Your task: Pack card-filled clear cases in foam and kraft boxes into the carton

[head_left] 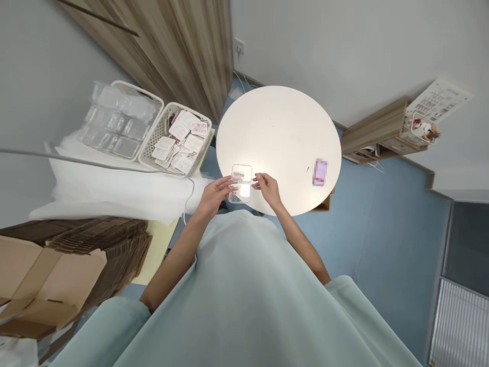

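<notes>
A clear plastic case (pixel 241 172) is hinged wide, its two halves spread one above the other at the near edge of the round white table. Small pinkish pieces (pixel 237 176) lie in its upper half; their exact kind is too small to tell. My left hand (pixel 214 196) grips the case from the left, thumb over the lower half and fingers by the upper one. At the case's right edge is my right hand (pixel 268 188), fingers bent and apart with nothing visible between them. Whether its fingertips touch the case I cannot tell.
The round table (pixel 278 122) bears a blurred purple item (pixel 320 172) on its right. Left stand a basket of white cards (pixel 183 140), a basket of clear cases (pixel 118 120), white foam sheeting (pixel 110 188) and stacked cardboard boxes (pixel 114 250). A cable (pixel 185 204) hangs nearby.
</notes>
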`<state>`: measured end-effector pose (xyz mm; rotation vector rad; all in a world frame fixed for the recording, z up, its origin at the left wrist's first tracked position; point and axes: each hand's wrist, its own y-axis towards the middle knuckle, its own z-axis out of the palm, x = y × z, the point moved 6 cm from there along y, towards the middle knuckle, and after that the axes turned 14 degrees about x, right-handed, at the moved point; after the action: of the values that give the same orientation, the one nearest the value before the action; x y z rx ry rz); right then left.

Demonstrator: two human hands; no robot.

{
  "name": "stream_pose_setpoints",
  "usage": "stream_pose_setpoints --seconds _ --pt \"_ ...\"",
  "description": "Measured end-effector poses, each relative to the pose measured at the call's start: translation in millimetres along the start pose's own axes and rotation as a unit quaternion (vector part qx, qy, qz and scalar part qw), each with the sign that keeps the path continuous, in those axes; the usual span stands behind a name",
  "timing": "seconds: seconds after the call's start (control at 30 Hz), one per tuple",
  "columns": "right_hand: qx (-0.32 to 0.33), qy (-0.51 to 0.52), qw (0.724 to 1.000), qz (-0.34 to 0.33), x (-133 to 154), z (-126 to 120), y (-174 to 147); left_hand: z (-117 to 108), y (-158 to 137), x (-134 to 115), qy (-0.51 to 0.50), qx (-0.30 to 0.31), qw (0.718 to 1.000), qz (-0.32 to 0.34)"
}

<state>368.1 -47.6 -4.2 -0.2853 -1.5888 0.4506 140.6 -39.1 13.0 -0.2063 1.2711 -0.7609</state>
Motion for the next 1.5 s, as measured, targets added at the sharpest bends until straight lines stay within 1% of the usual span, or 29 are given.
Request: stream_pose_setpoints --seconds 0.1,0.17,0.3,0.4,0.5,0.6,0.7,0.83,1.0,1.07,1.13,1.23,1.3,1.37,1.5 --pt "0.018 -0.106 0.993 0.045 -14 1 19 -23 -12 4 -0.027 -0.045 0.999 0.003" --pt "0.033 -0.179 0.980 0.084 -25 5 36 -36 -22 5 -0.051 -0.061 0.997 0.007" --pt "0.066 -0.309 0.941 0.123 -44 23 71 -59 -42 5 -0.068 -0.074 0.995 0.012" --pt "0.081 -0.394 0.904 0.146 -57 37 94 -73 -55 7 -0.078 -0.080 0.994 0.014" --pt "0.086 -0.445 0.876 0.162 -68 47 108 -85 -66 9 -0.088 -0.086 0.992 0.017" --pt "0.084 -0.470 0.863 0.166 -77 53 112 -95 -74 11 -0.091 -0.092 0.991 0.015" --pt "0.075 -0.483 0.857 0.163 -82 55 110 -101 -79 10 -0.098 -0.095 0.991 0.013" --pt "0.047 -0.477 0.864 0.153 -87 52 108 -103 -80 8 -0.109 -0.098 0.989 0.011" --pt "0.036 -0.417 0.896 0.147 -94 40 101 -96 -71 11 -0.093 -0.081 0.992 0.003" --pt "0.029 -0.389 0.909 0.146 -94 32 94 -91 -62 14 -0.095 -0.067 0.993 0.000" --pt "0.009 -0.342 0.929 0.140 -90 21 83 -84 -50 18 -0.109 -0.057 0.992 -0.011" --pt "-0.027 -0.249 0.962 0.107 -80 0 62 -67 -29 22 -0.144 -0.037 0.988 -0.033" --pt "-0.051 -0.200 0.975 0.077 -69 -17 45 -50 -14 20 -0.157 -0.017 0.987 -0.041" --pt "-0.081 -0.168 0.981 0.046 -55 -38 25 -31 -1 17 -0.156 0.005 0.987 -0.049" --pt "-0.136 -0.118 0.984 0.002 -19 -75 -20 6 22 12 -0.130 0.047 0.988 -0.067"
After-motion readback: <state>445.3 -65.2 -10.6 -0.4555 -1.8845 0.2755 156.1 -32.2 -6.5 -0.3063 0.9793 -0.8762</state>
